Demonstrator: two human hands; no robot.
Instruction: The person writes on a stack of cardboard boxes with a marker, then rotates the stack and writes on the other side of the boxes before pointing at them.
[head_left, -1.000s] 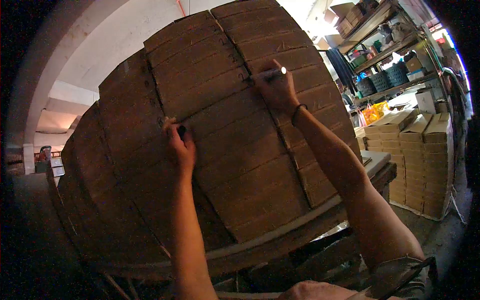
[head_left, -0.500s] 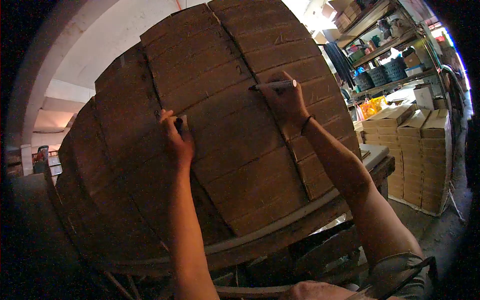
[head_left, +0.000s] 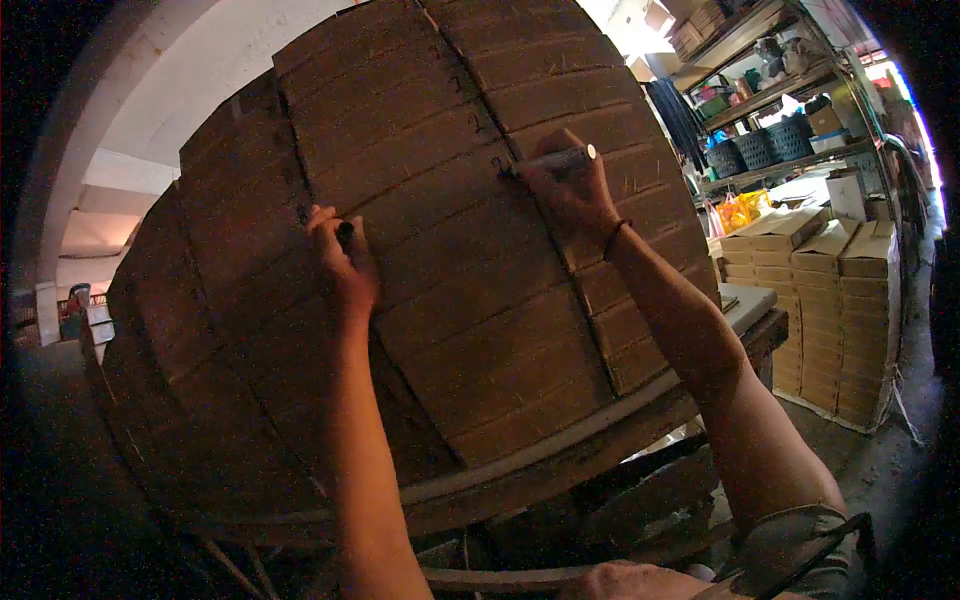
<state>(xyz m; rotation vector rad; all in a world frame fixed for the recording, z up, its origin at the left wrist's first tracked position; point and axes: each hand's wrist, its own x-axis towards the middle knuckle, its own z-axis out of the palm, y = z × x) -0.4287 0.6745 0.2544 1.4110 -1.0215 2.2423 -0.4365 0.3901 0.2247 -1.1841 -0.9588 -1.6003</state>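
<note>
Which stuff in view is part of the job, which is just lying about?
In use:
- marker, in the right hand
- small dark object, in the left hand
- large cardboard stack being marked

Apparently idle:
- carton stack at right
- dark baskets
- orange bag

The bare left hand (head_left: 345,258), curled, topped a near-upright forearm (head_left: 368,420); the bare right hand (head_left: 572,195), pinched closed, sat higher, its bare arm (head_left: 695,345) slanting.

Shelving (head_left: 800,163) | dark baskets (head_left: 757,153) on it | dark cloth (head_left: 678,125) hanging | orange bag (head_left: 735,213) lower
</note>
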